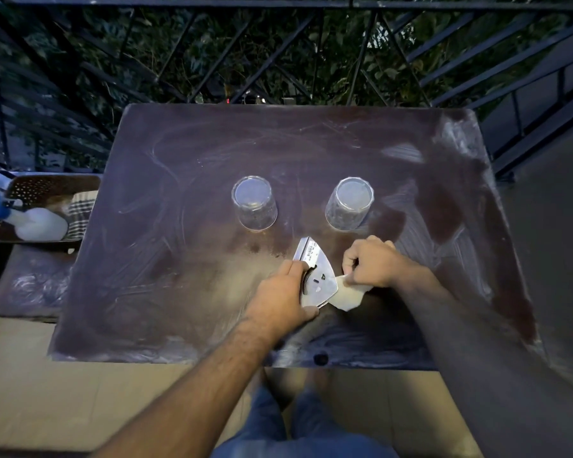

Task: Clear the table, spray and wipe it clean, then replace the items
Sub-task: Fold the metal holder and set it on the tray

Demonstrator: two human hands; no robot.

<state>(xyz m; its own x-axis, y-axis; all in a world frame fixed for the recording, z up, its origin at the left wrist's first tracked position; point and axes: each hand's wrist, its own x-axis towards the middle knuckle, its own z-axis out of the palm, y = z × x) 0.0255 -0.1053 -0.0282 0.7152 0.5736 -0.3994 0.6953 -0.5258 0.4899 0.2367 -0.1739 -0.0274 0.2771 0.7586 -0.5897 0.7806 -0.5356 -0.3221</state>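
A dark brown table with pale wipe streaks fills the middle of the head view. Two clear glasses stand upside down on it, one at centre and one to its right. Near the front edge my left hand grips a shiny metal napkin holder from its left side. My right hand pinches white paper napkins that stick out at the holder's right side.
At the left, a perforated brown tray holds a white spray bottle with a blue head and a striped cloth. A black metal railing runs behind the table. Tan floor lies below.
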